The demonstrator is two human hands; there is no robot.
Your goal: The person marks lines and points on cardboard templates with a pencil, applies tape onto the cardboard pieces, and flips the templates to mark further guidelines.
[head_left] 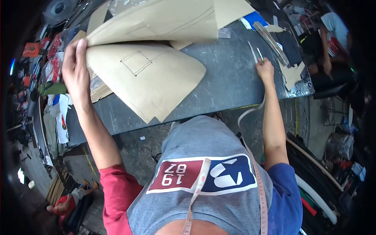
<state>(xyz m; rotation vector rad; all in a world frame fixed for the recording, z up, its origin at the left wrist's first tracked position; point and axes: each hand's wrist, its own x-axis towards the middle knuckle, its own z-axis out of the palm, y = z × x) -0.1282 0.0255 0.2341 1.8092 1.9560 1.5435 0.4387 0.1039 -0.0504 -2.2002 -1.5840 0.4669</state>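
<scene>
At the upper left, my left hand (78,64) grips the edge of a large brown paper pattern (164,74), thumb on top. The pattern is folded or lifted over itself, with drawn lines and a small marked square on the lower layer. My right hand (265,69) is closed at the right of the dark table (231,82), around a thin green-and-white pen (260,53). A narrow pale strip (252,51) lies beside the pen. A measuring tape (261,196) hangs around my neck.
Paper scraps (291,74), a bundle of clear strips (271,43) and a blue piece (254,19) lie at the table's right. Plastic-wrapped items (55,68) crowd the left. Another person (335,35) is at the upper right; one more person (64,204) is at the lower left.
</scene>
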